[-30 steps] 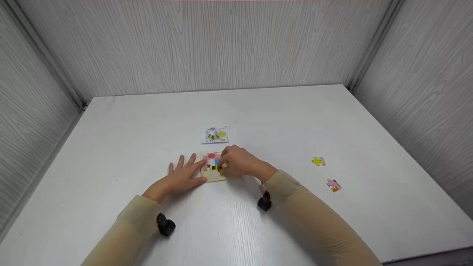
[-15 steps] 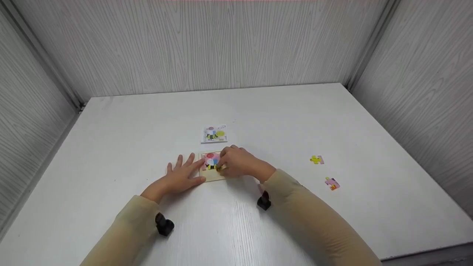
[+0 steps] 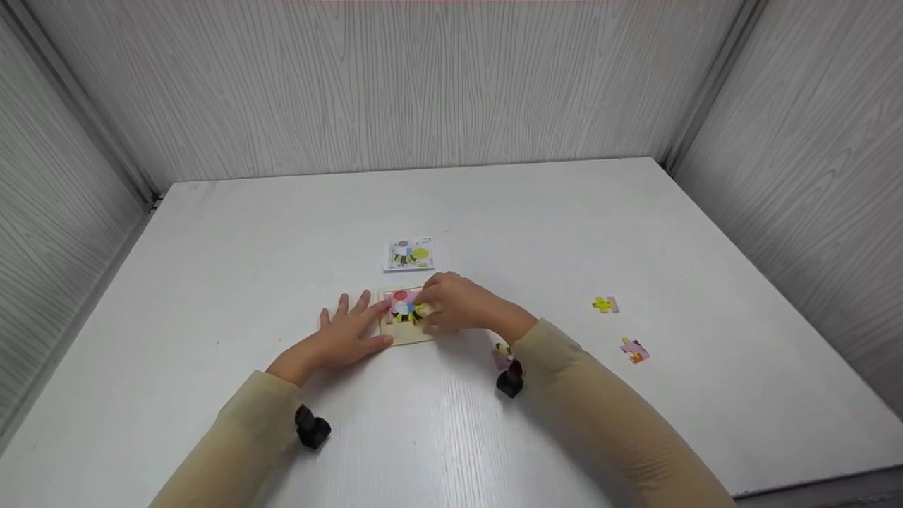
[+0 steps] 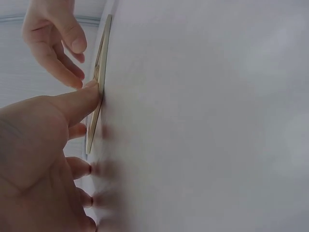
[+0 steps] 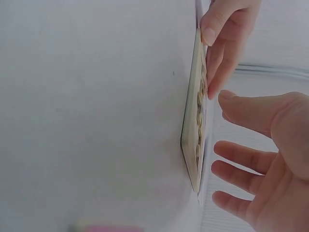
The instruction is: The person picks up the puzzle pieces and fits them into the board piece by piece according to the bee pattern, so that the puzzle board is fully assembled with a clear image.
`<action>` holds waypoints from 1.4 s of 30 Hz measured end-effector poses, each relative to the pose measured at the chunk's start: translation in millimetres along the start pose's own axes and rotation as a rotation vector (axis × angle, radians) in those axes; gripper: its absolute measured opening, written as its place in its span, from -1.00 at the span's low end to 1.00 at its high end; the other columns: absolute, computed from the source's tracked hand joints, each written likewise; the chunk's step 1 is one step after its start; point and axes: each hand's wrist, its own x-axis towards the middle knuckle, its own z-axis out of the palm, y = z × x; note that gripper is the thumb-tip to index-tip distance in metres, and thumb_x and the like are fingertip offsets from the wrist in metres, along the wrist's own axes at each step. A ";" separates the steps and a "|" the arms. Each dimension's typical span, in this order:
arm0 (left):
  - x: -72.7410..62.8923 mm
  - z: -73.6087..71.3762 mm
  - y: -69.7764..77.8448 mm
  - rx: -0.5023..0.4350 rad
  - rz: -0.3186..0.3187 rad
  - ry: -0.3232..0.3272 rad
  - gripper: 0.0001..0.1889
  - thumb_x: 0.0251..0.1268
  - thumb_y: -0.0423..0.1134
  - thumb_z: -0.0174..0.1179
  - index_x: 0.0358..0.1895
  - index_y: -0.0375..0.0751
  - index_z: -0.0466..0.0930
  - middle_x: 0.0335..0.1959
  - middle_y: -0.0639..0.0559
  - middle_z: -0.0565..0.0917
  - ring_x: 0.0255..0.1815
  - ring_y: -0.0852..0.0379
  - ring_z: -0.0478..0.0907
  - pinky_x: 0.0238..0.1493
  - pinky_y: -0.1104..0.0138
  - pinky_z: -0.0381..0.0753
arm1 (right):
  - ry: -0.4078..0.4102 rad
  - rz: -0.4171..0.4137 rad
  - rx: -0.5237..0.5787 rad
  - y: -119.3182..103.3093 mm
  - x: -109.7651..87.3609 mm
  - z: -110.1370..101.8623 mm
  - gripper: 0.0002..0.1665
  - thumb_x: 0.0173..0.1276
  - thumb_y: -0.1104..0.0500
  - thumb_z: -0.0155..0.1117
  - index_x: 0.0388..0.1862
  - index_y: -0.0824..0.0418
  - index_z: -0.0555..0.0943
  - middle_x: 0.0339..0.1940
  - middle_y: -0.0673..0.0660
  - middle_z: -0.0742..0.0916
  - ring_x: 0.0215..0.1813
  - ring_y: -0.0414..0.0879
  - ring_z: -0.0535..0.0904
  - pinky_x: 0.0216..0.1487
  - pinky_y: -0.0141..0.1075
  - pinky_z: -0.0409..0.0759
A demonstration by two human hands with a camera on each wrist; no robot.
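Note:
A shallow wooden puzzle tray (image 3: 408, 337) lies before me, with joined bee-picture pieces (image 3: 403, 310) in its upper part and bare wood along the near side. My left hand (image 3: 344, 342) is spread at its left, thumb and index finger resting on the tray's edge, the other fingers down on the table. Over the tray's right side is my right hand (image 3: 462, 305); in the right wrist view its thumb and fingers (image 5: 236, 203) are apart with nothing between them. That hand hides the tray's right part in the head view.
Beyond the tray lies a square card (image 3: 409, 254) with the bee picture. A yellow puzzle piece (image 3: 604, 305) and a pink one (image 3: 635, 351) lie to the right. Another piece (image 3: 503, 355) is beside my right cuff. Pale panels (image 3: 423, 85) enclose the table.
My right hand has let go of a yellow-and-black piece in the tray and drawn slightly right and up. The piece by the right cuff shows more now. My left hand stays put.

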 end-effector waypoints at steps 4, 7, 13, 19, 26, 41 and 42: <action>1.3 0.4 0.3 -0.010 0.006 0.011 -0.26 0.32 0.14 0.01 0.47 -0.02 -0.01 0.46 -0.32 -0.20 0.40 -0.40 -0.47 0.21 -0.29 -0.49 | 0.036 -0.036 0.047 9.1 -11.0 -5.7 -0.62 0.25 0.13 0.31 0.06 0.16 0.62 0.09 0.12 0.57 0.15 -0.03 0.40 0.17 -0.20 0.37; 3.5 2.3 0.6 -0.013 0.010 0.015 -0.23 0.31 0.16 0.01 0.48 -0.06 -0.03 0.46 -0.32 -0.21 0.40 -0.39 -0.47 0.21 -0.29 -0.49 | 0.059 -0.046 0.066 18.3 -19.7 -8.3 -0.66 0.26 0.18 0.29 0.03 0.20 0.63 0.09 0.14 0.57 0.17 0.00 0.40 0.18 -0.18 0.36; 4.6 6.8 3.2 0.006 -0.003 0.009 -0.17 0.28 0.21 0.01 0.48 -0.07 -0.09 0.47 -0.29 -0.25 0.40 -0.37 -0.50 0.20 -0.28 -0.52 | 0.079 -0.007 0.077 32.8 -31.3 -12.1 -0.66 0.26 0.18 0.28 0.02 0.22 0.63 0.10 0.15 0.56 0.18 0.00 0.40 0.19 -0.19 0.35; 3.3 7.8 4.4 -0.002 -0.004 0.008 -0.17 0.28 0.19 0.02 0.49 -0.09 -0.11 0.48 -0.24 -0.25 0.39 -0.36 -0.53 0.21 -0.27 -0.54 | 0.122 0.009 0.089 45.8 -46.6 -22.2 -0.65 0.27 0.17 0.28 0.02 0.26 0.61 0.09 0.18 0.56 0.17 0.03 0.40 0.19 -0.14 0.35; 3.8 6.6 5.7 0.011 0.001 -0.002 -0.17 0.29 0.20 0.01 0.49 -0.10 -0.11 0.49 -0.19 -0.21 0.40 -0.33 -0.53 0.22 -0.25 -0.54 | 0.187 0.031 0.115 72.5 -72.0 -31.8 -0.64 0.29 0.17 0.26 0.04 0.28 0.60 0.06 0.18 0.57 0.17 0.05 0.42 0.18 -0.09 0.37; 4.2 5.8 5.2 -0.012 0.012 0.008 -0.11 0.25 0.22 0.04 0.49 -0.13 -0.16 0.49 -0.19 -0.19 0.41 -0.31 -0.52 0.23 -0.23 -0.55 | 0.268 0.119 0.169 121.1 -139.1 -45.9 -0.62 0.29 0.15 0.25 0.05 0.29 0.57 0.11 0.22 0.54 0.21 0.13 0.38 0.15 0.04 0.36; 4.5 5.9 4.7 -0.013 0.010 0.008 -0.10 0.25 0.23 0.04 0.49 -0.14 -0.17 0.49 -0.18 -0.19 0.42 -0.31 -0.52 0.24 -0.22 -0.55 | 0.272 0.130 0.169 124.9 -142.8 -46.5 -0.62 0.29 0.15 0.26 0.05 0.30 0.57 0.11 0.23 0.54 0.21 0.14 0.38 0.14 0.04 0.36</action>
